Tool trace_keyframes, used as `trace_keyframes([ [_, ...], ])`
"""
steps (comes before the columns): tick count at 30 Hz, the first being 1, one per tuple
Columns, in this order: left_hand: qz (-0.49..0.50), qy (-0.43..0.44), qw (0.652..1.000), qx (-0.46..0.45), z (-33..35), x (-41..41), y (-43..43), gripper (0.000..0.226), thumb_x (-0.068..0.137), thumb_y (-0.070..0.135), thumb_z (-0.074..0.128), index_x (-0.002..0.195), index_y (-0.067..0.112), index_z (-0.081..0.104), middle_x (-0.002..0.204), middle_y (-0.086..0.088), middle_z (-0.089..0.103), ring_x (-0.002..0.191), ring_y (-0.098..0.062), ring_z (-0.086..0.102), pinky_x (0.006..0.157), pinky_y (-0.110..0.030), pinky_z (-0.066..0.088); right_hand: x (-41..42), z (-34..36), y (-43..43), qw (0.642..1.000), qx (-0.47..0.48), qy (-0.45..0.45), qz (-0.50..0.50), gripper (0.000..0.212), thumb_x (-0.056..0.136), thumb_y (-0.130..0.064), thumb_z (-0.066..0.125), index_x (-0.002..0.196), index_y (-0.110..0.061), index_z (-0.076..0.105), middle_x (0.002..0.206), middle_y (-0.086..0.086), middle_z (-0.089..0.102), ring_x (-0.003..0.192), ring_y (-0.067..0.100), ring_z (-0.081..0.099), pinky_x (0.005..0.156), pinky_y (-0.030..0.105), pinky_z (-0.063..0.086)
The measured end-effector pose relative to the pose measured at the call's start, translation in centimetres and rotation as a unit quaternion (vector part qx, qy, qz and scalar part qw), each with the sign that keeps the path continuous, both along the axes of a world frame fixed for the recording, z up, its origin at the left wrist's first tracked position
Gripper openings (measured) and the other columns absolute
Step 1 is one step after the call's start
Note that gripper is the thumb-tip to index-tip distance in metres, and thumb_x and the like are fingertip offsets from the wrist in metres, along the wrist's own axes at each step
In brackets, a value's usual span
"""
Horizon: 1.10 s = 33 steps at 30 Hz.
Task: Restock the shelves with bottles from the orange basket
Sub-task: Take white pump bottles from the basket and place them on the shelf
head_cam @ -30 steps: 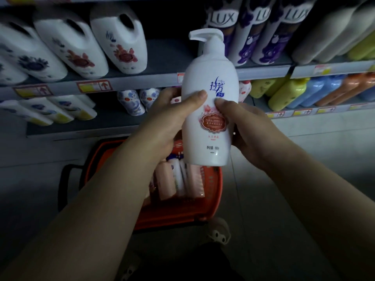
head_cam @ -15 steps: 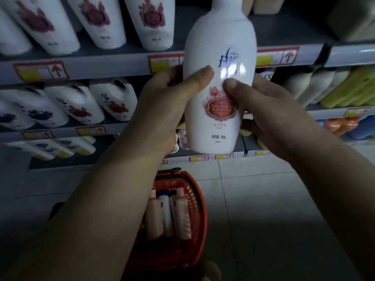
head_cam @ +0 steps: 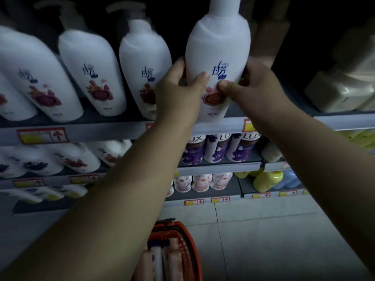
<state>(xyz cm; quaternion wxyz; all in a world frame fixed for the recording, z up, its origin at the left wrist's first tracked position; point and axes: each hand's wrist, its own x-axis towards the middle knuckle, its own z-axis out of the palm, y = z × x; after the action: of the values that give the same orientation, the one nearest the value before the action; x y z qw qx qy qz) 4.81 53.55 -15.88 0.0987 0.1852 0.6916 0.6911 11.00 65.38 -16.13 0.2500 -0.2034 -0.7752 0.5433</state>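
Observation:
A white pump bottle [head_cam: 218, 49] with a blue logo and a red flower label stands upright at the front of the upper shelf [head_cam: 113, 132]. My left hand [head_cam: 178, 94] grips its left side, thumb across the front. My right hand [head_cam: 255, 86] grips its right side, thumb pressed on the label. Its base looks to be at the shelf surface, partly hidden by my hands. Matching white bottles [head_cam: 145, 65] stand in a row to its left. On the floor below sits the orange basket [head_cam: 182, 248] with several pink and white bottles [head_cam: 172, 262] in it.
Beige packs [head_cam: 343, 86] fill the shelf to the right of the held bottle. Lower shelves carry purple LUX bottles [head_cam: 217, 149], white jugs [head_cam: 77, 159], small floral bottles [head_cam: 200, 181] and yellow and blue bottles [head_cam: 267, 179]. The floor is pale tile [head_cam: 274, 240].
Both hands have lifted the white bottle from over the basket up to the upper shelf, beside the matching bottles. The view has tilted upward with it.

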Motion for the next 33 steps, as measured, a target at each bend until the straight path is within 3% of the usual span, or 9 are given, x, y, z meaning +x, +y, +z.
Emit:
trace_keyframes([
  [5, 0.006, 0.015, 1.000, -0.011, -1.5, -2.5, 2.2, 0.046, 0.093, 0.006, 0.051, 0.138, 0.017, 0.049, 0.119, 0.007, 0.062, 0.104, 0.000, 0.057, 0.087, -0.006, 0.044, -3.1, -1.5, 2.6, 1.000, 0.019, 0.003, -0.014, 0.051, 0.081, -0.010, 0.068, 0.129, -0.010, 0.052, 0.120, 0.003, 0.063, 0.110, 0.013, 0.059, 0.093, 0.026, 0.051],
  [11, -0.014, -0.024, 0.999, -0.037, -3.4, -3.7, 3.5, 0.073, 0.073, 0.018, 0.048, 0.144, 0.027, 0.034, 0.143, -0.001, 0.048, 0.129, -0.017, 0.047, 0.110, -0.039, 0.038, -5.7, -3.3, 2.8, 1.000, -0.025, -0.003, -0.006, 0.057, 0.073, -0.018, 0.064, 0.127, -0.008, 0.052, 0.118, 0.005, 0.065, 0.109, 0.016, 0.062, 0.092, 0.032, 0.052],
  [13, -0.011, -0.017, 0.999, -0.048, -3.1, -3.4, 3.5, 0.067, 0.083, 0.009, 0.050, 0.145, 0.022, 0.029, 0.143, 0.004, 0.043, 0.122, -0.011, 0.046, 0.103, -0.019, 0.040, -6.3, -3.9, 2.6, 0.999, -0.041, -0.009, -0.002, 0.055, 0.073, -0.019, 0.063, 0.126, -0.008, 0.052, 0.117, 0.006, 0.065, 0.108, 0.017, 0.062, 0.094, 0.037, 0.052],
  [15, -0.013, -0.013, 0.999, -0.049, -3.6, -3.2, 3.5, 0.067, 0.090, -0.002, 0.047, 0.147, 0.020, 0.020, 0.134, 0.010, 0.037, 0.113, -0.004, 0.039, 0.079, 0.003, 0.036, -6.8, -4.3, 2.3, 0.999, -0.039, -0.019, 0.004, 0.051, 0.077, -0.018, 0.062, 0.126, -0.008, 0.051, 0.118, 0.006, 0.064, 0.108, 0.017, 0.061, 0.095, 0.039, 0.051],
  [17, -0.021, -0.003, 0.998, -0.064, -4.2, -3.1, 3.5, 0.072, 0.091, 0.000, 0.049, 0.150, 0.019, 0.011, 0.144, 0.007, 0.032, 0.121, -0.005, 0.036, 0.076, 0.006, 0.030, -7.1, -4.4, 2.1, 0.999, -0.038, -0.022, 0.005, 0.055, 0.075, -0.021, 0.061, 0.127, -0.009, 0.051, 0.119, 0.006, 0.064, 0.110, 0.017, 0.061, 0.096, 0.037, 0.051],
  [22, -0.042, -0.017, 0.994, -0.098, -4.8, -2.5, 3.4, 0.080, 0.096, 0.019, 0.051, 0.152, 0.021, -0.005, 0.160, 0.002, 0.008, 0.138, -0.007, 0.022, 0.085, 0.000, 0.015, -7.3, -4.8, 2.1, 0.999, -0.018, -0.034, -0.008, 0.057, 0.078, -0.023, 0.062, 0.131, -0.010, 0.046, 0.123, 0.004, 0.061, 0.113, 0.014, 0.058, 0.099, 0.035, 0.048],
  [26, -0.058, -0.033, 0.996, -0.066, -5.1, -2.0, 2.6, 0.073, 0.089, 0.024, 0.054, 0.151, 0.017, 0.015, 0.154, 0.000, 0.029, 0.127, -0.005, 0.040, 0.098, -0.014, 0.031, -6.9, -5.4, 1.2, 0.999, -0.021, -0.037, -0.018, 0.044, 0.086, -0.018, 0.064, 0.126, -0.008, 0.049, 0.121, 0.008, 0.062, 0.110, 0.017, 0.060, 0.098, 0.038, 0.049],
  [30, -0.089, -0.046, 0.995, -0.002, -5.4, -1.3, 1.2, 0.072, 0.078, 0.025, 0.048, 0.147, 0.015, 0.029, 0.144, -0.002, 0.047, 0.132, -0.013, 0.045, 0.113, -0.038, 0.034, -4.8, -6.3, -1.1, 0.998, -0.037, -0.038, -0.020, 0.062, 0.072, -0.043, 0.063, 0.124, -0.012, 0.050, 0.121, 0.003, 0.063, 0.112, 0.015, 0.061, 0.099, 0.042, 0.049],
  [33, -0.111, -0.080, 0.990, 0.022, -5.5, -0.6, -0.2, 0.066, 0.076, 0.034, 0.051, 0.140, 0.023, 0.041, 0.137, 0.004, 0.055, 0.128, -0.011, 0.049, 0.109, -0.041, 0.037, -2.7, -6.2, -3.3, 0.996, -0.071, -0.045, -0.017, 0.069, 0.081, -0.044, 0.059, 0.140, -0.015, 0.036, 0.138, 0.004, 0.051, 0.124, 0.016, 0.052, 0.105, 0.041, 0.043],
])
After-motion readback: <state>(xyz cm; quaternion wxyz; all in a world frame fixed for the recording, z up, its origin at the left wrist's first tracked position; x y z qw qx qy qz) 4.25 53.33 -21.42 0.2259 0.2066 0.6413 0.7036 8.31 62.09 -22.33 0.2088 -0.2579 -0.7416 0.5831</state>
